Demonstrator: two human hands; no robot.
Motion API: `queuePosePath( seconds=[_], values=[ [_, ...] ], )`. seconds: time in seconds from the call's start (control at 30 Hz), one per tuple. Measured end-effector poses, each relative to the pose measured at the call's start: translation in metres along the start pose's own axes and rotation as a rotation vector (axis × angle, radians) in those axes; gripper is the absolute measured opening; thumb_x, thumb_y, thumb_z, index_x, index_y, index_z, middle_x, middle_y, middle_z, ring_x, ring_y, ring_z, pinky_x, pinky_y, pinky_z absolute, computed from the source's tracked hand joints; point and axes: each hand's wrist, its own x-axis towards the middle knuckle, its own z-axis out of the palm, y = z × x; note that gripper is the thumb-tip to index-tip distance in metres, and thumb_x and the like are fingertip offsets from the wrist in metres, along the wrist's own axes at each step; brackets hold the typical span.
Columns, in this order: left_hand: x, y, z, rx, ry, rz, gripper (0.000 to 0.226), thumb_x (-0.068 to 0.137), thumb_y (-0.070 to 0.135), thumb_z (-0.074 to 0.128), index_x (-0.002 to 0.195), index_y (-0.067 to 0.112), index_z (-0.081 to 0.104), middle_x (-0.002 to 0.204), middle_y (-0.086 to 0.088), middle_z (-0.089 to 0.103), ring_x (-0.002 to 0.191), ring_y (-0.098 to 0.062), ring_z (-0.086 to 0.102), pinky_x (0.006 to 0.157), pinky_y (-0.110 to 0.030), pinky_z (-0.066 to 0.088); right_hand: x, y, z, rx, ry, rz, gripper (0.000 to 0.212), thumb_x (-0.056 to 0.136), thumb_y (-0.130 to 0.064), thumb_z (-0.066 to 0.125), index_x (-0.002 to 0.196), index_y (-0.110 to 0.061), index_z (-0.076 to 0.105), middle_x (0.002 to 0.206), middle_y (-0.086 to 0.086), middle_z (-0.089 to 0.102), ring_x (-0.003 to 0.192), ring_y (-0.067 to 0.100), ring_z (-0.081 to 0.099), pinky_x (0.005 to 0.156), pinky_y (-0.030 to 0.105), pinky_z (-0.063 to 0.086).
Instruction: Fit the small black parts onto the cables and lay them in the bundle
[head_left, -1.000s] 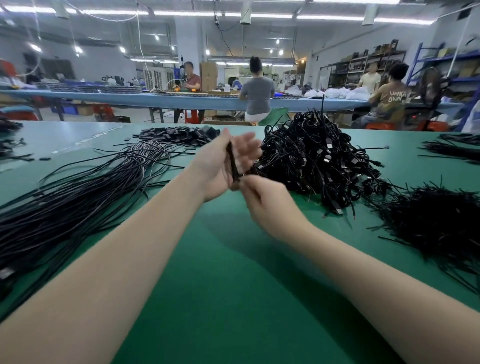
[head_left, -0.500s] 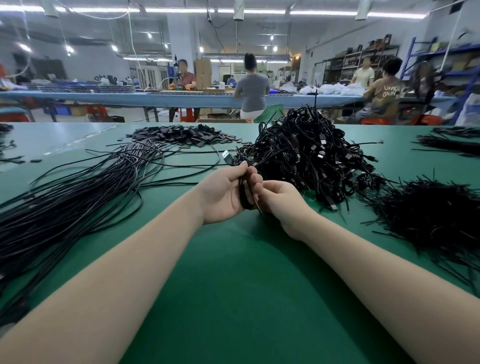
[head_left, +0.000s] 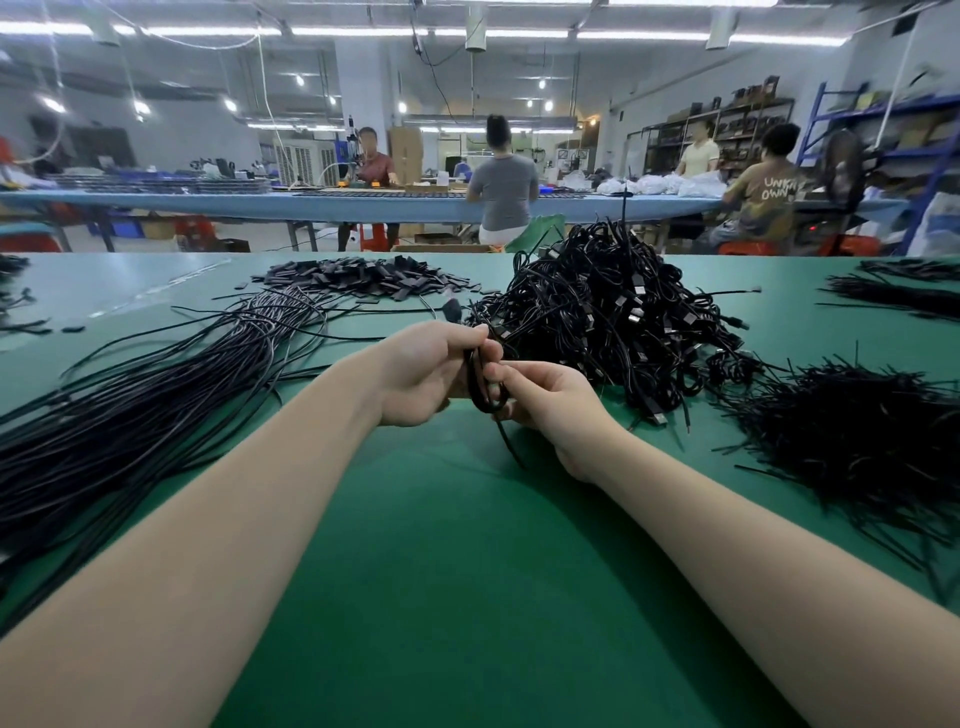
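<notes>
My left hand (head_left: 421, 371) grips a coiled black cable (head_left: 480, 387) just above the green table (head_left: 467, 571). My right hand (head_left: 545, 402) pinches the same coil from the right, and a loose cable end hangs down below it. A small black part (head_left: 451, 310) sticks up just beyond my left hand. Behind both hands rises a tangled heap of coiled cables (head_left: 613, 317). A long bundle of straight black cables (head_left: 156, 389) lies at the left. A pile of flat black parts (head_left: 363, 278) sits at the back.
A heap of thin black ties (head_left: 852, 441) covers the right side, and more lie at the far right (head_left: 904, 291). Stray black pieces (head_left: 21, 312) rest at the far left edge. Several people work at a blue bench (head_left: 260, 202) beyond the table.
Both hands came down from a raised position toward the table. The straight cable held a second ago is now wound into a small coil between them.
</notes>
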Motion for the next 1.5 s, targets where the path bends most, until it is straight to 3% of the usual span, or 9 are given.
queuePosePath(
  seconds=[0.13,0.27,0.43,0.57,0.77,0.87,1.13,1.3,1.5],
  values=[
    [0.007,-0.013,-0.004,0.094,0.096,0.022,0.037,0.1,0.038,0.039,0.074,0.024,0.061,0.076,0.008,0.058,0.071,-0.011,0.045,0.069,-0.032,0.028,0.004,0.003,-0.004,-0.042,0.057,0.057,0.017,0.097,-0.014,0.053,0.099,-0.005,0.068,0.068,0.0,0.062,0.045,0.002,0.052,0.05,0.015,0.045],
    [0.016,-0.024,0.005,-0.189,0.052,0.161,0.044,0.103,0.032,0.035,0.085,0.019,0.073,0.097,0.0,0.066,0.086,-0.014,0.054,0.084,-0.032,0.04,0.003,0.002,-0.002,-0.126,-0.036,0.062,0.027,0.1,-0.028,0.047,0.099,-0.008,0.065,0.083,0.006,0.061,0.056,0.014,0.062,0.061,0.025,0.05],
    [0.017,-0.029,0.012,-0.327,0.105,0.162,0.035,0.102,0.034,0.039,0.081,0.018,0.062,0.079,0.003,0.06,0.07,-0.014,0.052,0.066,-0.028,0.039,-0.004,0.002,0.006,-0.389,-0.208,-0.029,0.021,0.094,-0.034,0.057,0.09,-0.013,0.056,0.074,-0.005,0.058,0.061,0.007,0.06,0.063,0.026,0.052],
    [0.018,-0.03,0.013,-0.28,0.172,0.194,0.032,0.102,0.032,0.041,0.082,0.016,0.061,0.081,0.0,0.058,0.078,-0.012,0.055,0.082,-0.025,0.045,-0.004,0.002,0.01,-0.728,-0.154,-0.123,0.02,0.096,-0.041,0.05,0.088,-0.023,0.048,0.079,-0.003,0.06,0.071,0.011,0.06,0.066,0.026,0.045],
    [0.023,-0.034,0.02,-0.074,0.182,0.269,0.038,0.104,0.035,0.035,0.085,0.021,0.065,0.081,0.007,0.059,0.073,-0.008,0.051,0.071,-0.021,0.041,-0.005,0.008,0.013,-1.315,0.016,-0.197,0.033,0.102,-0.035,0.022,0.117,-0.014,0.042,0.11,0.005,0.06,0.103,0.03,0.058,0.073,0.038,0.026],
    [0.024,-0.036,0.021,-0.032,0.073,0.301,0.033,0.103,0.034,0.039,0.097,0.025,0.069,0.089,0.012,0.069,0.084,-0.004,0.061,0.084,-0.023,0.048,-0.005,0.004,0.005,-1.277,0.07,-0.149,0.023,0.103,-0.028,0.022,0.102,-0.015,0.041,0.106,0.006,0.06,0.1,0.031,0.058,0.074,0.04,0.029],
    [0.02,-0.048,0.003,0.7,0.758,0.791,0.014,0.087,0.023,0.065,0.1,0.019,0.059,0.097,0.004,0.062,0.093,-0.014,0.059,0.082,-0.031,0.049,0.001,0.007,-0.004,-1.053,0.154,-0.018,0.03,0.104,-0.034,0.02,0.086,-0.015,0.036,0.074,-0.003,0.047,0.078,0.03,0.05,0.077,0.041,0.035],
    [0.024,-0.058,0.002,1.669,0.699,1.06,0.052,0.082,0.005,0.046,0.128,0.027,0.057,0.132,-0.002,0.056,0.127,-0.026,0.049,0.099,-0.037,0.03,-0.002,0.013,-0.005,-1.436,0.078,-0.26,0.013,0.101,-0.019,0.027,0.097,-0.018,0.039,0.081,-0.003,0.049,0.072,0.024,0.047,0.071,0.037,0.023],
    [0.02,-0.054,0.003,1.868,0.705,1.023,0.023,0.085,0.018,0.053,0.103,0.021,0.066,0.089,0.004,0.066,0.08,-0.019,0.066,0.071,-0.034,0.047,0.0,0.0,-0.018,-1.614,-0.108,-0.417,0.021,0.104,-0.032,0.022,0.091,-0.02,0.035,0.086,-0.004,0.062,0.064,0.024,0.052,0.067,0.035,0.017]
  ],
)
